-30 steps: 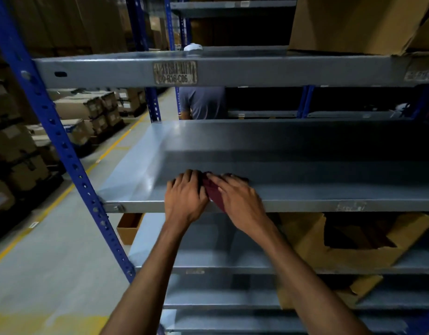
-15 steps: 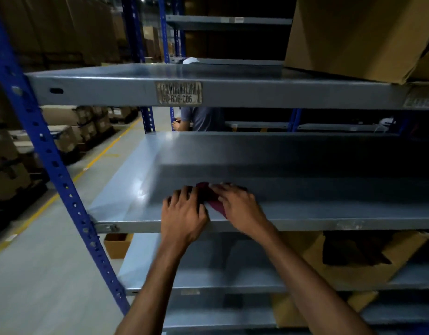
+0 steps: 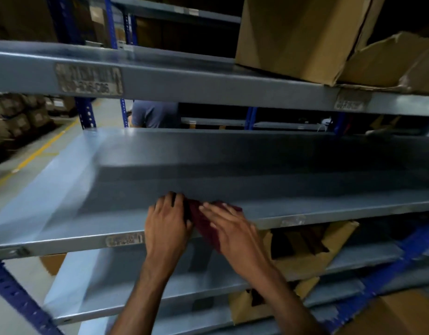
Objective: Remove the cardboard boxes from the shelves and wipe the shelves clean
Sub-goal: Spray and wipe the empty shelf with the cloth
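A dark red cloth [image 3: 205,224] lies over the front edge of the bare grey middle shelf [image 3: 257,180]. My left hand [image 3: 167,223] holds the cloth's left end with its fingers curled over it. My right hand [image 3: 232,229] lies on the cloth's right part, fingers straight and spread. On the upper shelf [image 3: 208,83] at the right stand a large cardboard box [image 3: 298,32] and a torn one [image 3: 389,61]. A ripped cardboard box [image 3: 315,252] sits on the shelf below, right of my arms.
Blue perforated uprights [image 3: 17,298] frame the rack. Another person in a grey shirt [image 3: 155,114] stands behind the rack. Stacked boxes [image 3: 20,117] line the aisle on the left, past a yellow floor line. A cardboard box [image 3: 397,315] is at the bottom right.
The view has moved closer and tilted. Both hands stay on the cloth, which has slid toward the front edge and now drapes over it.
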Action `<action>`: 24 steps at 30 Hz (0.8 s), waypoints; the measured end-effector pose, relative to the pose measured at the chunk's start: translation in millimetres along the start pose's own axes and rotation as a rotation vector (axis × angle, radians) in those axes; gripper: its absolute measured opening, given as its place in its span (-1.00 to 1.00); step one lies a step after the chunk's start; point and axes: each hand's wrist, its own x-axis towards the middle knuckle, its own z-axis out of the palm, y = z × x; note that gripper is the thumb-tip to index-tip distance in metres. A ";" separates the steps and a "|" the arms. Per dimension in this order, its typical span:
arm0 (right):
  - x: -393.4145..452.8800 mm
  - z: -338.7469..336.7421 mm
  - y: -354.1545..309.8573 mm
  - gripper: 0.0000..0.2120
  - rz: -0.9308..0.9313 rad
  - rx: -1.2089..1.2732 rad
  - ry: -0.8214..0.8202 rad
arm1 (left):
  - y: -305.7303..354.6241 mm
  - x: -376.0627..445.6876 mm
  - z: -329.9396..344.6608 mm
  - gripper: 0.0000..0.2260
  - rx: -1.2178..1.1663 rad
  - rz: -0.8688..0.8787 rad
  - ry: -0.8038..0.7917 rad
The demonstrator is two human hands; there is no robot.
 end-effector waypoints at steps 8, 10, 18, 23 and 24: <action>32.0 -16.4 45.2 -0.54 0.103 0.031 -0.014 | 37.8 -4.4 10.4 -0.80 0.100 0.002 0.059; 28.4 -10.8 41.6 -0.51 0.011 0.086 -0.016 | 36.8 -8.3 7.4 -0.67 0.068 0.032 0.055; -16.8 -57.0 111.1 -0.70 -0.069 0.136 -0.016 | 44.7 -17.2 -12.2 -0.09 0.150 -0.012 -0.274; 21.1 -33.5 81.6 -0.70 0.045 0.131 -0.069 | 89.2 -11.0 11.8 -0.13 0.151 -0.245 -0.197; 20.3 -30.7 76.5 -0.70 0.034 0.123 -0.065 | 89.2 -11.8 13.1 -0.13 0.143 -0.243 -0.185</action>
